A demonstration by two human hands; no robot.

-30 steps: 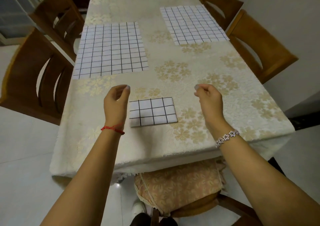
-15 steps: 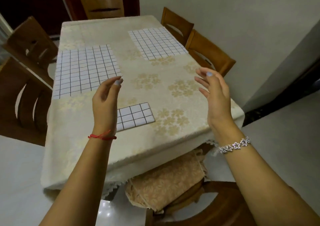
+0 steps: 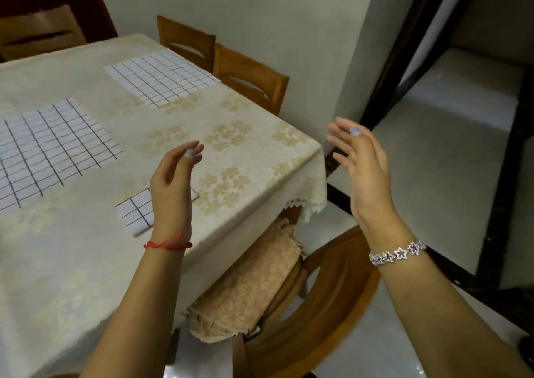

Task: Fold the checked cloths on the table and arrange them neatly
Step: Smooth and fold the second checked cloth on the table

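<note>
— Which step is in hand?
— A pause between cloths, I'd judge. One folded checked cloth (image 3: 135,212) lies flat on the tabletop (image 3: 231,158) right under the left hand (image 3: 173,181), partly hidden by the palm and wrist. Neither hand touches it
— How do the fingers stand?
— The left fingers (image 3: 192,149) are loosely bent and a little apart, holding nothing, raised above the tabletop. The right hand (image 3: 364,169) is empty too, its fingers (image 3: 344,130) spread and nearly straight, out past the table's corner and over the floor
— Where are the cloths yet to be folded?
— Two lie spread flat. The nearer spread cloth (image 3: 49,152) sits to the left of the left fingers, well apart from them. The farther spread cloth (image 3: 159,79) lies beyond those fingers, near the edge by two wooden chairs (image 3: 251,77)
— What does the next move call for?
— Probably a reach to one of the spread cloths, with each hand pinching a corner on the same edge so the fold follows the grid lines. The right hand has the longer way to travel
— Any containers?
— None that I can see: no basket, tray or box. The folded pieces look meant to be stacked on the tabletop itself. Below both wrists a cushioned chair (image 3: 245,285) is tucked under the table
</note>
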